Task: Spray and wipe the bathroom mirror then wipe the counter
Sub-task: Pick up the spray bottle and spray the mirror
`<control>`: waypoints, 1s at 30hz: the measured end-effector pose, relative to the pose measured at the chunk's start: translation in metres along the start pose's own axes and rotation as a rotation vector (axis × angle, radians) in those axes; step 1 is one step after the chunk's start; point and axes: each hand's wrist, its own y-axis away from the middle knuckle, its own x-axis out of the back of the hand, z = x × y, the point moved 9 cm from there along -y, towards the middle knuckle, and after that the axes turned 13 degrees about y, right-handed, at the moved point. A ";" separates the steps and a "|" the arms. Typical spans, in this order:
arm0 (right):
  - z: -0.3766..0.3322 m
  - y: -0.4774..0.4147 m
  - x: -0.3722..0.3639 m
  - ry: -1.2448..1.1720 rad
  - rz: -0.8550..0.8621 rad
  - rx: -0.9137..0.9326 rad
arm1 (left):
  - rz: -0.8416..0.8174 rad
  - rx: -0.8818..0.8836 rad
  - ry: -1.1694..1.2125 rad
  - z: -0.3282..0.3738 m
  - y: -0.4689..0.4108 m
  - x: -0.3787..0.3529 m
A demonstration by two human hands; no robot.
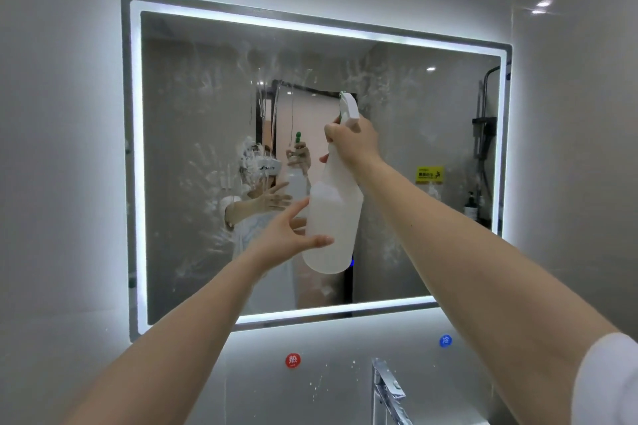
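2 bare forearms, no watch or rings afaict. White short sleeve (pixel 607 386) on the right arm, below the mirror (pixel 193 86).

One mirror (pixel 207 183), one spray bottle (pixel 333 228), one faucet (pixel 386 393), two stickers (pixel 292 360).

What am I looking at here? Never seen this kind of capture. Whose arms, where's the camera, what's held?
No machine: a person wears one wide-angle camera on the head, so both bare arms reach into view from below. The right hand grips the neck of a white spray bottle, nozzle toward the lit bathroom mirror. The left hand is open, thumb touching the bottle's lower body. The glass carries white smears and drips. Below it are red and blue stickers and a chrome faucet. The counter is not visible.
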 end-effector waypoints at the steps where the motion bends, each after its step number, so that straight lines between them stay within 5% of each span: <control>1: 0.000 -0.003 0.001 -0.003 0.008 0.000 | 0.007 0.000 0.007 0.001 -0.002 0.000; 12: 0.030 -0.010 0.008 0.033 0.143 0.006 | -0.070 0.027 0.044 -0.018 -0.019 -0.010; 30: 0.077 -0.030 0.077 -0.030 0.104 -0.007 | -0.030 0.009 0.063 -0.012 -0.042 -0.091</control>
